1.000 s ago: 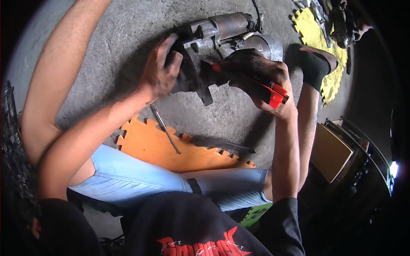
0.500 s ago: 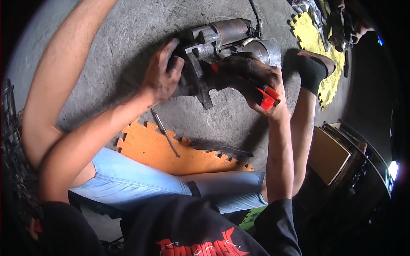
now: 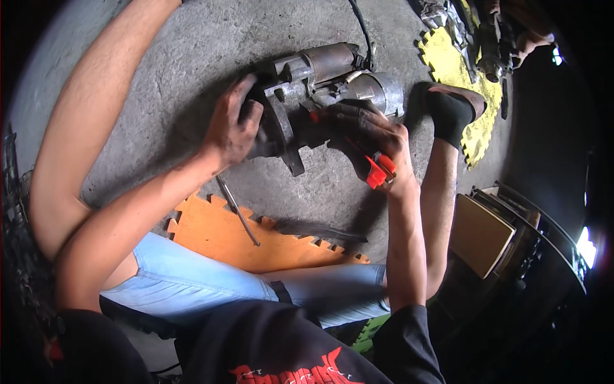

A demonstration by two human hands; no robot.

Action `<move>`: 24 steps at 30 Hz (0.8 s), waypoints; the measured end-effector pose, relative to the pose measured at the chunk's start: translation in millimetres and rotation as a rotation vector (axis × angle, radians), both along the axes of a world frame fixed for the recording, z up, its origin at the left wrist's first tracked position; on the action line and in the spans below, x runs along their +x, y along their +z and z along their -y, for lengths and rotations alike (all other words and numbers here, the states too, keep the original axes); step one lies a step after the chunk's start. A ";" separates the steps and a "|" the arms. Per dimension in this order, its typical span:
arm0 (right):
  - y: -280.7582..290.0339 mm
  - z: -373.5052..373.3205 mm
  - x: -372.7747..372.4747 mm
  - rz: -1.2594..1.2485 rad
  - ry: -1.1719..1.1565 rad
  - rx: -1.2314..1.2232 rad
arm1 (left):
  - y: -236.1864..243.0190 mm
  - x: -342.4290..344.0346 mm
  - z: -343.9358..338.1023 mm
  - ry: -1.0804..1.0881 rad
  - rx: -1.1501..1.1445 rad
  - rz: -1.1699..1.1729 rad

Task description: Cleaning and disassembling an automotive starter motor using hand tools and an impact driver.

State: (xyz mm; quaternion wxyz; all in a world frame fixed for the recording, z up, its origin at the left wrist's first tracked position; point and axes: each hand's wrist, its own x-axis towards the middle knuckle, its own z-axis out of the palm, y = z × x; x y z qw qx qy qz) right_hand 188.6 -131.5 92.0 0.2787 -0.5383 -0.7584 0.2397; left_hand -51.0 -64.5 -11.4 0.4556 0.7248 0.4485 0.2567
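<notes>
A dirty grey starter motor (image 3: 332, 64) with two cylinders lies on the concrete floor in front of me. My left hand (image 3: 236, 125), its fingers blackened, is curled round the dark nose end at the left, steadying the part. My right hand (image 3: 368, 131), also greasy, is closed on a red-and-black handled tool (image 3: 378, 171) against the motor's near side. The red butt of the handle sticks out by the wrist, and a small red piece shows by the fingertips. The tool's working end is hidden, so its exact kind cannot be told.
Between me and the motor, a thin metal rod (image 3: 238, 211) lies partly on an orange foam mat (image 3: 224, 233), near a dark flat strip (image 3: 323, 229). A yellow mat (image 3: 444, 61) with metal parts is at upper right. Flat boards (image 3: 483, 237) stand at right. A black cable (image 3: 363, 25) runs behind the motor.
The view has shifted, so the whole scene sits slightly lower and further left. My right hand has turned a little with the tool's red end; my left hand keeps its hold.
</notes>
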 end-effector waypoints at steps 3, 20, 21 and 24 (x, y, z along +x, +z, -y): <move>1.0 2.7 2.6 0.030 0.066 0.019 | -6.9 -2.2 2.1 0.008 0.083 0.025; 2.9 -11.6 2.3 0.010 0.008 -0.013 | 18.3 1.5 -0.7 -0.043 -0.111 -0.034; 7.3 -9.2 6.1 0.016 0.038 -0.003 | 21.0 1.8 -1.8 -0.048 -0.125 -0.044; 9.5 -7.6 6.0 -0.058 -0.002 -0.095 | 7.4 0.8 0.7 -0.022 -0.028 -0.007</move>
